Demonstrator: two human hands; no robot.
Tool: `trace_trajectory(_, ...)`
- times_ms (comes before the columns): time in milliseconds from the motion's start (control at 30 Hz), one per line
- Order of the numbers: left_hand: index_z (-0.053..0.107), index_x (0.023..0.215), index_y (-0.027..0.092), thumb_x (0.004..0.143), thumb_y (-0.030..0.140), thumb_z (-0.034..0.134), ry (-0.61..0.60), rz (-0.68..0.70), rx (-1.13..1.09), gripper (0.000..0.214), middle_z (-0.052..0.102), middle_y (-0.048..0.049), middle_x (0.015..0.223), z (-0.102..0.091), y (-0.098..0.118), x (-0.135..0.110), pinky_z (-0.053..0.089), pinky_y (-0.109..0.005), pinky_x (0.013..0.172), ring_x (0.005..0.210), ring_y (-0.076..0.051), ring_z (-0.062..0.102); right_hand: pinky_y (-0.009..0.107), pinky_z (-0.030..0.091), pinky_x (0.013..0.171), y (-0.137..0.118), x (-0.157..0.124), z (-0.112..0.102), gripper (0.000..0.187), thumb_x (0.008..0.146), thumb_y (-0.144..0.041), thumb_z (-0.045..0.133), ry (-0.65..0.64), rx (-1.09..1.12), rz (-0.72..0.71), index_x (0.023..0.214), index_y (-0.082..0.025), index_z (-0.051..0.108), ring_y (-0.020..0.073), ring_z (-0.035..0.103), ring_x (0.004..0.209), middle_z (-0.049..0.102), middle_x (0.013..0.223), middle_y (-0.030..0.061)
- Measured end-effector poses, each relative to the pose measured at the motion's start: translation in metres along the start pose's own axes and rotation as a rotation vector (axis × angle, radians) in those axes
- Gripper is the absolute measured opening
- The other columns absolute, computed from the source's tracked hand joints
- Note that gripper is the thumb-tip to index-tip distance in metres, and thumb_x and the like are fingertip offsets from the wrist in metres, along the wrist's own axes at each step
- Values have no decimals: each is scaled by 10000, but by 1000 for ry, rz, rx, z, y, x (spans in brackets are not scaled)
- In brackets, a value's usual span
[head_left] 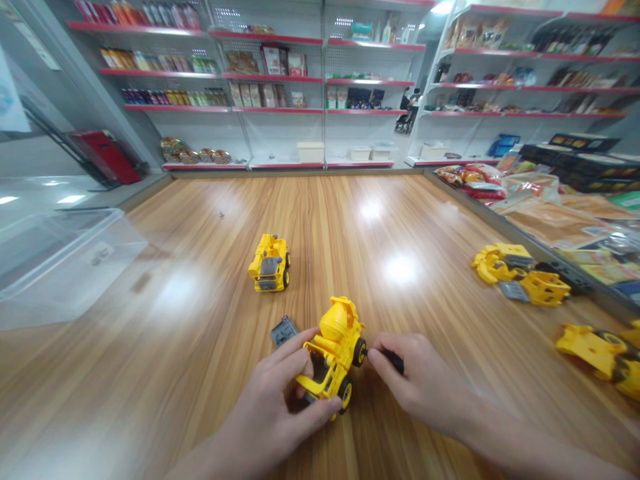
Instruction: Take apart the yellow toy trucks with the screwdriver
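A yellow toy cement mixer truck (340,327) with black wheels is gripped at its cab end by my left hand (280,393), thumb near the front wheel. My right hand (415,373) pinches a small black screwdriver (393,360), its tip at the hub of the truck's other visible wheel (359,352). Just beyond my left fingers lies a dark grey toy part (284,330). Farther up the table stands a second yellow toy truck (270,263), apart from both hands.
Yellow toy vehicle parts lie at the right (520,272), with more yellow pieces (595,350) nearer the right edge. A clear plastic bin (70,267) stands at the left. A tiny object (221,214) rests far left on the wooden table (200,373). Stocked shelves (280,79) stand behind.
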State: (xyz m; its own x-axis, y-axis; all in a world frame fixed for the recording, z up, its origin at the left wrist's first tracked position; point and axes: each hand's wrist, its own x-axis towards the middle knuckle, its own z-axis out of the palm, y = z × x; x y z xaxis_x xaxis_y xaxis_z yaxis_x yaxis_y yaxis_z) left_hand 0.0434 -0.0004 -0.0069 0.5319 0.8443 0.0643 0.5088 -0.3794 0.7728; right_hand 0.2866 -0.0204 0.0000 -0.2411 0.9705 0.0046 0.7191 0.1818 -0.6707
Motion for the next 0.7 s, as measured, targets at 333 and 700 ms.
trace_trajectory(333, 437, 707, 235, 800, 317, 713, -6, 36, -23, 303, 683, -85, 1128, 2, 1, -1, 498, -356, 951, 1178, -256, 611, 260, 228, 491, 2, -2, 6, 353, 961, -277, 423, -106, -17, 54, 626, -184, 484, 100, 421, 477, 459, 539, -36)
trace_trajectory(700, 522, 689, 224, 759, 324, 752, 34, 60, 34, 260, 688, -134, 1244, 5, -2, -2, 537, -371, 919, 1265, -287, 573, 271, 259, 516, 6, -5, 7, 357, 971, -247, 399, -97, -164, -50, 642, -185, 525, 120, 486, 501, 578, 583, 4)
